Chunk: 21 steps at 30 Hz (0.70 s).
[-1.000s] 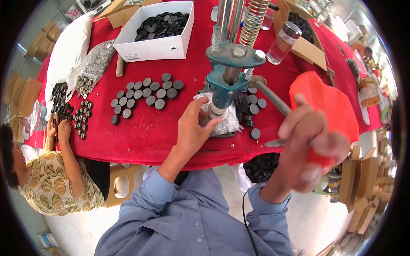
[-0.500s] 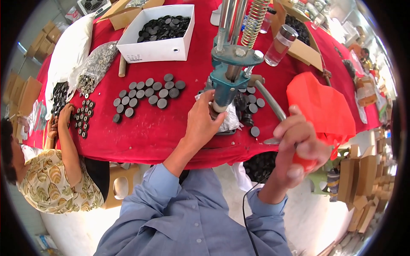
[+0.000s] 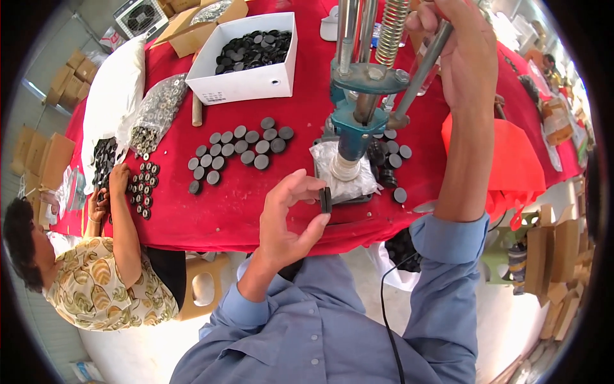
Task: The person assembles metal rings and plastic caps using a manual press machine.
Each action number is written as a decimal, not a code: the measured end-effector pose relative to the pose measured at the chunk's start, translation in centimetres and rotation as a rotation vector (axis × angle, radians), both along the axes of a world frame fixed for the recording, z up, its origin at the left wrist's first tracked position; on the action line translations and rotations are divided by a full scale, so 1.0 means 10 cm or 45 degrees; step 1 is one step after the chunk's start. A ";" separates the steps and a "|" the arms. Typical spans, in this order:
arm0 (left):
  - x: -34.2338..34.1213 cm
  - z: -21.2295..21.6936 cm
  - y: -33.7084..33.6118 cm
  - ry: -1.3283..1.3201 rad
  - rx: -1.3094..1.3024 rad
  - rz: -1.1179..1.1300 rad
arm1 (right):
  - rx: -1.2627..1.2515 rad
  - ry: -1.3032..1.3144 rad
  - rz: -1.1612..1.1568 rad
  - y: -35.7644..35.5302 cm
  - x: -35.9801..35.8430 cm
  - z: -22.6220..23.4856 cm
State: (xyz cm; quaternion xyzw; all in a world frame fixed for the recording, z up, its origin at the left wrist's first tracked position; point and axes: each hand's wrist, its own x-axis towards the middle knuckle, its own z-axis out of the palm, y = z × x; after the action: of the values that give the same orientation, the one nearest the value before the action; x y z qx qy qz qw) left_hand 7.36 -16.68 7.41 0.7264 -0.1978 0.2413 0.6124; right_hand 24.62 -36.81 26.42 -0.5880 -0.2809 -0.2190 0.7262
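Between the thumb and fingers of my left hand point(image 3: 284, 224) a black round disc point(image 3: 326, 200) stands on edge, just in front of the press. My right hand point(image 3: 470, 61) is raised at the upper right, closed around the metal lever point(image 3: 424, 72) of the press; the lever's end is hidden in the grip. The green hand press point(image 3: 361, 121) has chrome posts and a spring. Its pale lower tip point(image 3: 346, 168) comes down over a base wrapped in clear plastic point(image 3: 327, 159). Several black discs point(image 3: 240, 146) lie in loose rows to the left, others beside the base.
A white box point(image 3: 246, 89) of black discs sits at the back. Near a bag of metal rings point(image 3: 157, 115), a co-worker's hands point(image 3: 109, 192) handle small parts beside rows of ringed discs point(image 3: 144, 185). Red cloth bag point(image 3: 518, 169) lies right; a black cable point(image 3: 385, 313) hangs in front.
My right hand has swung the lever from low at the right up to the far side. My left hand has come away from under the press tip, toward me, with a disc.
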 end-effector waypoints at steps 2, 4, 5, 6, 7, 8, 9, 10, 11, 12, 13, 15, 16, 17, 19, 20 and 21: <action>-0.02 0.04 0.03 -0.021 -0.009 -0.024 | -0.060 -0.062 -0.050 -0.02 0.03 -0.04; -0.02 0.09 0.05 -0.113 0.008 -0.029 | -0.103 0.003 -0.263 -0.07 -0.13 -0.11; -0.02 0.09 0.07 -0.109 0.002 -0.025 | -0.142 0.066 -0.471 -0.06 -0.26 -0.16; -0.02 0.10 0.10 -0.130 0.006 -0.019 | -0.047 0.010 -0.588 -0.02 -0.39 -0.23; -0.02 0.10 0.11 -0.153 0.009 -0.010 | 0.048 -0.049 -0.701 0.02 -0.54 -0.35; -0.02 0.10 0.12 -0.151 0.004 -0.001 | -0.049 -0.007 -0.585 -0.11 -0.69 -0.57; -0.02 0.11 0.11 -0.157 -0.011 -0.009 | -0.145 0.035 -0.471 -0.27 -0.84 -0.83; -0.02 0.11 0.08 -0.159 -0.030 -0.032 | -0.170 0.194 -0.200 -0.27 -1.04 -1.01; -0.01 0.13 0.05 -0.152 -0.035 -0.039 | -0.187 0.353 0.073 -0.21 -1.24 -1.13; 0.00 0.14 0.03 -0.198 -0.011 -0.061 | -0.199 0.636 0.238 -0.09 -1.40 -1.19; 0.02 0.16 0.00 -0.249 0.008 -0.096 | -0.133 0.730 0.436 0.00 -1.47 -1.28; 0.07 0.19 -0.06 -0.295 0.048 -0.144 | -0.044 0.851 0.684 0.05 -1.56 -1.49; 0.09 0.20 -0.09 -0.344 0.098 -0.168 | -0.024 0.883 0.743 0.05 -1.59 -1.58; 0.10 0.17 -0.09 -0.345 0.133 -0.179 | 0.033 0.863 0.754 0.05 -1.62 -1.64; 0.05 0.18 -0.16 -0.282 0.054 -0.146 | -0.024 0.770 0.626 0.04 -1.64 -1.63; 0.03 0.19 -0.18 -0.217 -0.019 -0.099 | -0.084 0.678 0.513 0.02 -1.64 -1.60; 0.03 0.24 -0.18 -0.215 -0.020 -0.101 | -0.084 0.680 0.512 0.00 -1.62 -1.56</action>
State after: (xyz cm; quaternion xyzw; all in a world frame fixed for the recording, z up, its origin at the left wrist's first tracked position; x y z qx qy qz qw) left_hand 7.64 -18.51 9.80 0.6903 -0.2754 0.2788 0.6082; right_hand 8.39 -36.79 10.84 -0.5806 -0.1979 0.0995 0.7835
